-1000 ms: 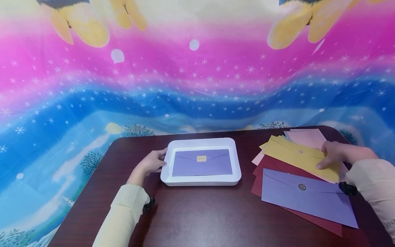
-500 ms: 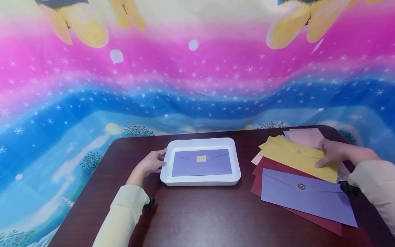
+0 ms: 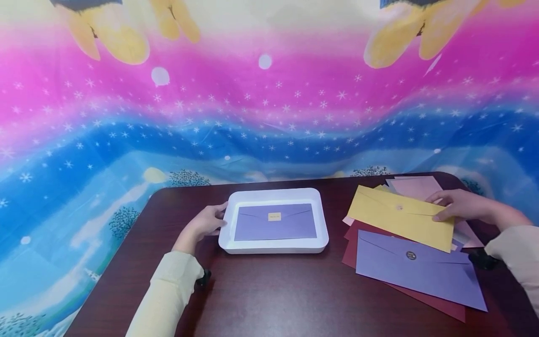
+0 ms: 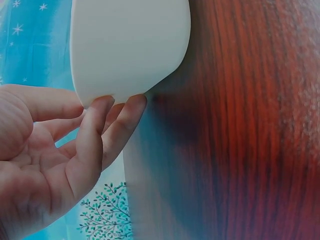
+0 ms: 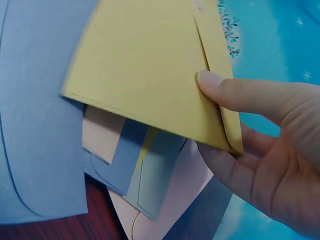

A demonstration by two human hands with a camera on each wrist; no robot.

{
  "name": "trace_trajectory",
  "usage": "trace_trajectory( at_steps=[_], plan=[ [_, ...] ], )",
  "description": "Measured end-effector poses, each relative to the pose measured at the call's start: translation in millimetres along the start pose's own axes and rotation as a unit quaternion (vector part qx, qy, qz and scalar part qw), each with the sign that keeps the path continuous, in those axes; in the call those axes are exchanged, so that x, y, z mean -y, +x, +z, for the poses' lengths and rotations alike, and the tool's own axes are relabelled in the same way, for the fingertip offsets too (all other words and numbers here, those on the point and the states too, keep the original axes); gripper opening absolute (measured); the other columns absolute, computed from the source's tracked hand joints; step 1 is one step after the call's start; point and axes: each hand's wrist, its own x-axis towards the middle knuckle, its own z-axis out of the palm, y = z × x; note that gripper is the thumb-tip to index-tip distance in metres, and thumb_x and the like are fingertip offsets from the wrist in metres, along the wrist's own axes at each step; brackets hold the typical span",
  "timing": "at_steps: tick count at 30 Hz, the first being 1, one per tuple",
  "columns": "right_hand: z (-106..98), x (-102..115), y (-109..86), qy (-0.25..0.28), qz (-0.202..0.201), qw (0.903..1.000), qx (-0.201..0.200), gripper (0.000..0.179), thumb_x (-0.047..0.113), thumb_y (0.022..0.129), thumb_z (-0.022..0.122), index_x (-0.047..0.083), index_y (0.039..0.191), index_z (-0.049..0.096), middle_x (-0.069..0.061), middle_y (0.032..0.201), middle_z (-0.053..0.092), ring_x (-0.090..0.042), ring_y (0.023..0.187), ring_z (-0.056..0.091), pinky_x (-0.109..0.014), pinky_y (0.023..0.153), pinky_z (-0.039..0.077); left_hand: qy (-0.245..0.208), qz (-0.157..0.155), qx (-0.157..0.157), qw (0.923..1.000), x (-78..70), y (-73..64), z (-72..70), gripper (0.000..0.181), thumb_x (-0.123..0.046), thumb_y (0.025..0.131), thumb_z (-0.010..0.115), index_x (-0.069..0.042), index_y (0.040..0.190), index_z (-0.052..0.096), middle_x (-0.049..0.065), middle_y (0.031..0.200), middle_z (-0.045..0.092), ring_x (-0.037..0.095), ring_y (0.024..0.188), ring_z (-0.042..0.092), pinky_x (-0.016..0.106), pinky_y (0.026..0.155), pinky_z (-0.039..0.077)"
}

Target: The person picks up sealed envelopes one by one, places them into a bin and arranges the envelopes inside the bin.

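My right hand (image 3: 456, 204) pinches a yellow envelope (image 3: 396, 215) by its right end. In the right wrist view the thumb (image 5: 212, 82) lies on the flap side and the fingers are under the paper. That end is lifted off the envelopes below. My left hand (image 3: 207, 220) holds the left end of a white tray (image 3: 273, 248), its fingertips (image 4: 135, 102) at the tray's edge in the left wrist view. Inside the tray lies a purple envelope (image 3: 257, 227) with a square cream sticker.
Another purple envelope (image 3: 404, 269) with a round dark seal lies in front of the yellow one, over dark red envelopes (image 3: 442, 302). Pink envelopes (image 3: 414, 187) lie behind. A patterned cloth (image 3: 269, 117) hangs beyond the brown table (image 3: 269, 299).
The yellow envelope has shifted left and risen from the pile with my right hand, uncovering more envelopes beneath. My left hand and the tray have stayed in place.
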Motion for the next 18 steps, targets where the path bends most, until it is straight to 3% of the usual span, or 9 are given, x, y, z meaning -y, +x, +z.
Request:
trace_trajectory(
  at_steps=[5, 9, 12, 14, 16, 18],
  plan=[
    [-0.6, 0.0, -0.4, 0.089, 0.006, 0.9958, 0.018, 0.075, 0.020, 0.099, 0.070, -0.017, 0.150, 0.030, -0.032, 0.131, 0.057, -0.022, 0.097, 0.068, -0.039, 0.080, 0.060, 0.000, -0.003, -0.001, 1.0000, 1.0, -0.4, -0.2, 0.070, 0.008, 0.100, 0.055, -0.003, 0.162, 0.026, 0.031, 0.143, 0.051, 0.036, 0.121, 0.059, 0.044, 0.088, 0.058],
    [-0.3, -0.2, -0.7, 0.140, -0.012, 0.9900, 0.006, 0.071, 0.021, 0.102, 0.066, -0.013, 0.153, 0.030, -0.027, 0.136, 0.057, -0.014, 0.100, 0.068, -0.039, 0.083, 0.059, -0.002, 0.000, 0.000, 1.0000, 0.3, -0.3, -0.9, 0.070, 0.008, 0.099, 0.056, -0.003, 0.161, 0.026, 0.031, 0.142, 0.052, 0.035, 0.118, 0.060, 0.044, 0.087, 0.059],
    [0.5, -0.7, -0.9, 0.191, -0.030, 0.9812, -0.007, 0.049, 0.017, 0.104, 0.062, 0.013, 0.150, 0.046, -0.009, 0.126, 0.066, -0.014, 0.098, 0.069, -0.038, 0.083, 0.060, -0.005, 0.005, 0.005, 1.0000, 0.2, -0.9, -1.2, 0.070, 0.009, 0.099, 0.056, -0.002, 0.161, 0.025, 0.032, 0.141, 0.052, 0.035, 0.118, 0.060, 0.044, 0.087, 0.059],
    [0.9, -0.9, -1.2, 0.228, -0.046, 0.9725, -0.010, 0.039, 0.012, 0.105, 0.059, 0.031, 0.139, 0.051, 0.001, 0.116, 0.069, -0.017, 0.097, 0.071, -0.037, 0.082, 0.060, -0.008, 0.006, 0.006, 0.9999, 0.2, -1.3, -1.2, 0.070, 0.009, 0.099, 0.055, -0.001, 0.161, 0.025, 0.032, 0.142, 0.052, 0.035, 0.118, 0.060, 0.044, 0.087, 0.059],
    [1.5, -0.8, -2.0, 0.258, -0.067, 0.9637, -0.009, 0.042, 0.007, 0.106, 0.055, 0.043, 0.128, 0.051, 0.004, 0.111, 0.072, -0.019, 0.097, 0.072, -0.037, 0.082, 0.060, -0.009, 0.005, 0.006, 0.9999, 0.2, -1.4, -1.1, 0.070, 0.010, 0.099, 0.055, -0.001, 0.161, 0.024, 0.033, 0.143, 0.051, 0.035, 0.118, 0.060, 0.044, 0.087, 0.059],
    [2.2, -0.5, -3.0, 0.278, -0.085, 0.9567, -0.011, 0.047, 0.003, 0.106, 0.053, 0.045, 0.127, 0.050, 0.004, 0.111, 0.073, -0.020, 0.097, 0.072, -0.037, 0.081, 0.061, -0.010, 0.002, 0.004, 0.9999, -0.2, -1.6, -1.0, 0.070, 0.010, 0.099, 0.055, -0.002, 0.161, 0.025, 0.032, 0.143, 0.051, 0.034, 0.118, 0.060, 0.044, 0.087, 0.059]
  ],
)
